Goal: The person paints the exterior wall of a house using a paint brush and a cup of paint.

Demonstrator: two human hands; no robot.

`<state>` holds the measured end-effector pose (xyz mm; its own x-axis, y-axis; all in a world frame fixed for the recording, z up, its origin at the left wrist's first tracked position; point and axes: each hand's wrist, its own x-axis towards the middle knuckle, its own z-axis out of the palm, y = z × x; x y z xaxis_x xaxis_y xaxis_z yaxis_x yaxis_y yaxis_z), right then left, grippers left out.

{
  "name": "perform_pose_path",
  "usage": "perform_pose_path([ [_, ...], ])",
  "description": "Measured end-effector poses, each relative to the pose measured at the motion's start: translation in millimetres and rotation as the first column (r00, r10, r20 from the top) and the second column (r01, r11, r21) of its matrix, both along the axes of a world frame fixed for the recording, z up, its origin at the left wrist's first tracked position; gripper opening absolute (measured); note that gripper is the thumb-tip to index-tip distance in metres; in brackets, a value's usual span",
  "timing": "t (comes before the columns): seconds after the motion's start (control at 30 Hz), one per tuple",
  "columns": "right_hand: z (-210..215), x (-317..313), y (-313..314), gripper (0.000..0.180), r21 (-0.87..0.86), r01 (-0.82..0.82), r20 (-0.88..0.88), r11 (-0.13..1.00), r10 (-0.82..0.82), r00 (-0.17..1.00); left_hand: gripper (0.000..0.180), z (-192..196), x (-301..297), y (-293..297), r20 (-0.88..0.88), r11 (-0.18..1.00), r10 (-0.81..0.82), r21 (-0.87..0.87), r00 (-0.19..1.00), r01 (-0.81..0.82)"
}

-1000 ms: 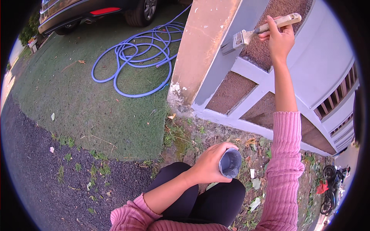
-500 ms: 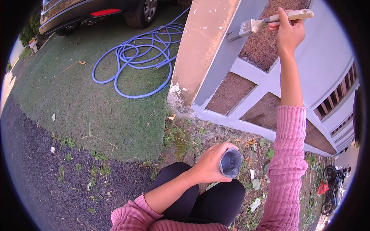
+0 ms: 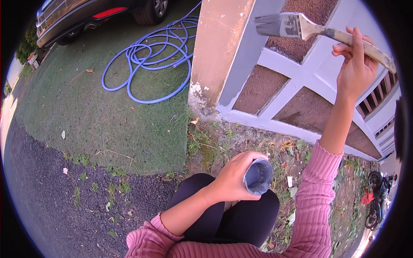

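My left hand [image 3: 234, 178] is wrapped round a cup [image 3: 258, 175] with grey paint inside, held above my knees with its mouth tilted up toward me. Up at the right, my right hand [image 3: 358, 64] grips the pale handle of a paintbrush [image 3: 297, 26]. The brush points left, its grey-coated bristles in front of the wall's grey corner strip [image 3: 241, 64]; whether they touch it I cannot tell. Light grey bands [image 3: 282, 64] frame rough brown panels [image 3: 261, 89] on this wall.
A blue hose [image 3: 148, 64] lies coiled on green turf [image 3: 142, 133] at the left. Beyond it stands a parked car [image 3: 86, 19]. Weeds and dry leaves cover the soil along the wall's foot. Dark gravel [image 3: 47, 189] spreads at lower left; a motorbike [image 3: 377, 200] is far right.
My right hand has moved right and down with the paintbrush, which now looks larger and tilts down toward its handle end. The cup in my left hand has barely shifted.
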<state>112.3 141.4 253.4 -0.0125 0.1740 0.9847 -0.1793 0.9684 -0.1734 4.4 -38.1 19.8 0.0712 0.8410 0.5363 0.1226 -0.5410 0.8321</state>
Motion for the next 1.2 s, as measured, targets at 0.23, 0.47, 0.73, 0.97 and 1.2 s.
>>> perform_pose_path([
  [0.23, -165.7, 15.5, 8.8, 0.015, -0.686, -0.153, 0.224, 0.711, 0.408, 0.885, 0.073, -3.2, -7.6, -2.2, 0.041, 0.998, -0.030, -0.062, 0.999, 0.032],
  [0.47, -293.3, -4.0, 15.9, 0.010, -0.722, 0.015, 0.356, 0.692, 0.353, 0.865, 0.075, -4.5, -5.2, -1.2, 0.001, 0.999, -0.027, -0.034, 1.000, 0.027],
  [0.73, -348.8, -34.6, 23.3, 0.013, -0.590, 0.186, 0.516, 0.786, 0.189, 0.835, 0.075, -9.0, -9.6, -0.9, -0.007, 0.999, -0.006, -0.047, 1.000, 0.005],
  [0.97, -342.7, -35.8, 31.8, 0.015, -0.470, 0.151, 0.462, 0.870, 0.097, 0.881, 0.077, -12.1, -15.4, 1.9, -0.011, 0.997, -0.008, -0.075, 1.000, 0.008],
  [1.2, -332.8, -19.1, 5.0, 0.017, -0.466, 0.105, 0.462, 0.878, 0.141, 0.876, 0.077, -12.9, -16.7, 3.2, 0.015, 0.996, -0.027, -0.079, 1.000, 0.028],
])
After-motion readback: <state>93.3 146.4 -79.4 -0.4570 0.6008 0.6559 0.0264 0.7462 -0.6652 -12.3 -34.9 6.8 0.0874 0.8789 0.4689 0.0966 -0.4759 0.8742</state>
